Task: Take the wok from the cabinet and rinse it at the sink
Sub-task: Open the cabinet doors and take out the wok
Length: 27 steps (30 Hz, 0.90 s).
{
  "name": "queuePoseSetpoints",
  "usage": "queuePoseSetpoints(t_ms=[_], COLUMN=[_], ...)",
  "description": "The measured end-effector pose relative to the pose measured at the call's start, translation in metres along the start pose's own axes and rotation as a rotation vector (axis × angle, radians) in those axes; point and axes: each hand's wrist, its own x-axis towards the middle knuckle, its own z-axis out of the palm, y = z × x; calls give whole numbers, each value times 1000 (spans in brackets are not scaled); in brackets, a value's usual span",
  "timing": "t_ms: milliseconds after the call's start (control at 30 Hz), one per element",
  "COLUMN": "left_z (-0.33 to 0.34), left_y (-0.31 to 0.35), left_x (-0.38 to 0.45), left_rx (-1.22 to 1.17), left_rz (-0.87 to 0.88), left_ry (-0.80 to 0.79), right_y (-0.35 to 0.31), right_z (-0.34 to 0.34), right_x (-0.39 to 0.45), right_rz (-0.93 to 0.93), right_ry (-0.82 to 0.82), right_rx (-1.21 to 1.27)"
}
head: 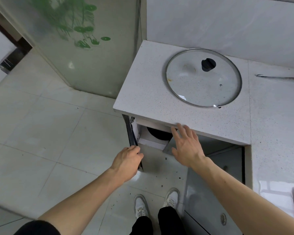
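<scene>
The dark round wok [159, 135] sits inside the cabinet under the counter, only a curved black slice of it showing in the opening below the counter's front edge, resting on a white shelf [152, 143]. The cabinet door [132, 133], a thin dark-edged panel hinged at the left of the opening, stands swung out toward the person and is seen edge-on. The left hand [126, 161] grips the lower edge of that door, fingers curled round it. The right hand [187, 145] is spread flat with straight fingers in front of the opening, its fingertips [180, 126] reaching up to the underside of the counter lip and just beside the wok; it holds nothing. Above, the pale speckled stone countertop [151, 95] carries a round glass lid [203, 78] with a metal rim and a black knob, lying flat near the back wall. To the right of the lid, a thin metal handle [278, 77] lies on the counter and runs off the frame edge. At the lower right a second grey cabinet door [210, 189] stands ajar. A frosted glass panel [85, 44] with a green plant print rises at the left, over a floor of pale tiles [49, 133]. The person's white shoes [156, 204] stand on the tiles before the cabinet.
</scene>
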Motion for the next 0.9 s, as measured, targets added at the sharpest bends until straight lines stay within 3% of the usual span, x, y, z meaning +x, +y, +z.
queuePoseSetpoints(t_ms=[100, 267, 633, 900], left_z=[5, 12, 20, 22], left_y=[-17, -47, -70, -68], left_x=[-18, -40, -54, -57], left_rx=[85, 164, 76, 48], left_rz=[8, -95, -215, -194], left_ry=[18, -82, -154, -121], right_y=[-4, -14, -14, -12], right_z=[-1, -4, -6, -4], right_x=[4, 10, 13, 11], right_rz=[24, 92, 119, 114], right_ry=[-6, -16, -31, -33], right_rx=[1, 21, -15, -2])
